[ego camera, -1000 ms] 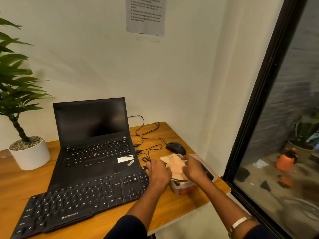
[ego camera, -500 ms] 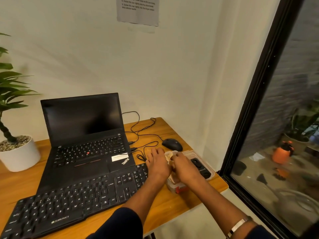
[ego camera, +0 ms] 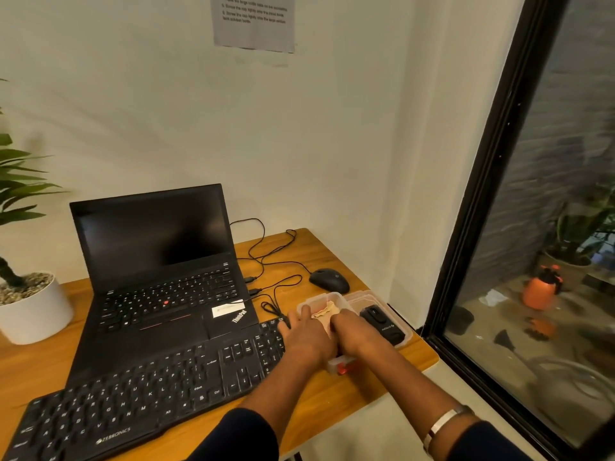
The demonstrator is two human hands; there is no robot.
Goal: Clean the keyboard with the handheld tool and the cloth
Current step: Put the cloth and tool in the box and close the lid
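Hands are meeting over a clear plastic container [ego camera: 307, 302] that is sitting on the wooden desk [ego camera: 332, 397] just beside the right end of the black keyboard [ego camera: 143, 390]. The left hand [ego camera: 307, 337] is lying across the container's near-left rim and the keyboard's number pad, its fingers stretched forward and fairly flat, holding nothing that is showing. The right hand [ego camera: 352, 327] is reaching into the container with its fingers bent down out of sight; they are seeming to press or grip the beige cloth [ego camera: 324, 311], which is lying crumpled inside the container, but whether they are closing on it I cannot tell. A black handheld tool [ego camera: 382, 322] is resting in the container's right part, touching the outer side of the right hand. A red part [ego camera: 344, 367] is showing at the container's near edge, under the two wrists. The keyboard is lying slantwise along the front of the desk, directly before an open black laptop [ego camera: 159, 261] whose screen is staying dark. A black mouse [ego camera: 329, 279] is sitting behind the container, its cable [ego camera: 266, 247] looping over the desk toward the laptop. A potted plant [ego camera: 26, 294] is standing at the far left, a printed sheet [ego camera: 254, 21] is hanging on the wall, and an orange spray bottle [ego camera: 540, 289] is showing beyond the window glass.
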